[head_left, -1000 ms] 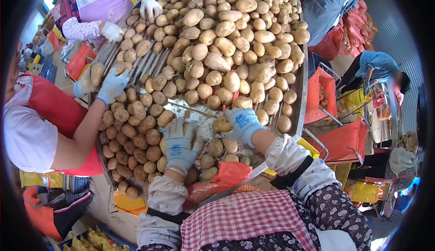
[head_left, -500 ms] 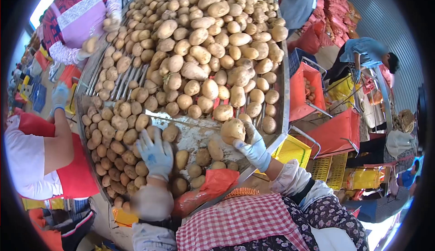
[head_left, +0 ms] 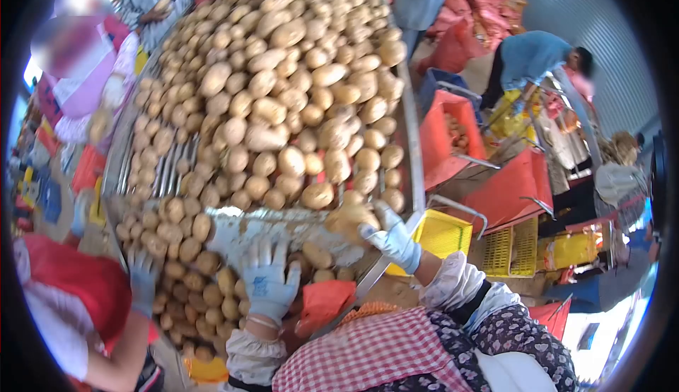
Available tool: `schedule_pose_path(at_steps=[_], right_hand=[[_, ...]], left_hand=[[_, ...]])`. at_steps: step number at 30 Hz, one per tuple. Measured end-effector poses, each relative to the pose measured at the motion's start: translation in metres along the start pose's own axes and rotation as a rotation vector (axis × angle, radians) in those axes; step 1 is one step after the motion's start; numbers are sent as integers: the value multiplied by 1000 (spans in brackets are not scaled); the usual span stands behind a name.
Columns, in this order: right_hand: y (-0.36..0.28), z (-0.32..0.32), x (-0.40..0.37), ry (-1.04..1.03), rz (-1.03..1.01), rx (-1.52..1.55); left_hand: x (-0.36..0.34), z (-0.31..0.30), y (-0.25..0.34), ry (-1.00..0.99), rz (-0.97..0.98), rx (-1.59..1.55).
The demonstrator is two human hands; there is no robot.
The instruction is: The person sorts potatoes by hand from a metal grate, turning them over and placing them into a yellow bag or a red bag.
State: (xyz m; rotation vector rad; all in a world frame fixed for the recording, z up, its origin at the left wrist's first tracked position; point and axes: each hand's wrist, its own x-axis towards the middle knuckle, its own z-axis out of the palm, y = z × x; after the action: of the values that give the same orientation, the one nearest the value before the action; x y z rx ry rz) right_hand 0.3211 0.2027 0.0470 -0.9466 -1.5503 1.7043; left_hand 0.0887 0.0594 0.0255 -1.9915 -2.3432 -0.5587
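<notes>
My right hand (head_left: pixel 397 240), in a pale blue-and-white glove, grips a large potato (head_left: pixel 350 221), blurred by motion, at the front right of the sorting table. My left hand (head_left: pixel 269 279), gloved alike with blue print on its back, is open with its fingers spread. It lies over the worn metal shelf (head_left: pixel 237 233) at the near side. Smaller potatoes (head_left: pixel 216 295) lie heaped to its left, and a few others (head_left: pixel 317 255) sit just to its right. Beyond both hands a big potato pile (head_left: pixel 276 109) covers the rollers.
Red plastic (head_left: pixel 325 300) lies at the near edge. Right of the table's metal rail (head_left: pixel 415 151) stand a yellow basket (head_left: pixel 442 231) and red bins (head_left: pixel 453 141). A co-worker's gloved hand (head_left: pixel 143 282) reaches in at left; another person (head_left: pixel 534 60) bends over at right.
The view has shifted. My left hand has moved right, away from the heaped small potatoes. My right hand still holds the large potato. The co-worker at left has reached toward the heap.
</notes>
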Motion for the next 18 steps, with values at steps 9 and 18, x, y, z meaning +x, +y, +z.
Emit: schedule_pose_path(at_steps=[9,18], right_hand=[[-32,-155,22,181,629,439],[-72,-147,128,159,-206,-552]], left_hand=[[-8,24,-22,-200,-179,18],[2,26,-27,-140,-196,69]])
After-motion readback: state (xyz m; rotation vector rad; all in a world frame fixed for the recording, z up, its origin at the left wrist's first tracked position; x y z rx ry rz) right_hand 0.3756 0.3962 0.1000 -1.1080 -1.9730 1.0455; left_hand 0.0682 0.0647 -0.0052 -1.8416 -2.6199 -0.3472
